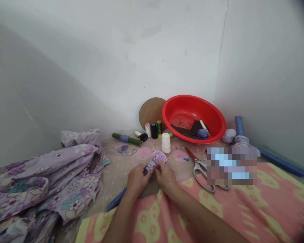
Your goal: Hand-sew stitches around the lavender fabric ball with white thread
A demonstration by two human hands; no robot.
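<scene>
My left hand is closed around a blue-wrapped rod, which slants up from lower left beneath it. At the rod's upper end is a bundle of purple-and-white floral cloth, bound with thread or narrow strips. My right hand pinches the near right side of this cloth bundle, close to the left fingertips. Whatever fine strand the right fingers may hold is too small to make out. Just beyond the bundle stands a white thread cone.
Floral fabric lies heaped at left. Scissors rest at right, beside a blurred patch. Behind are thread spools, a green tube, a tilted red basin and cardboard. A pink-yellow cloth covers the front.
</scene>
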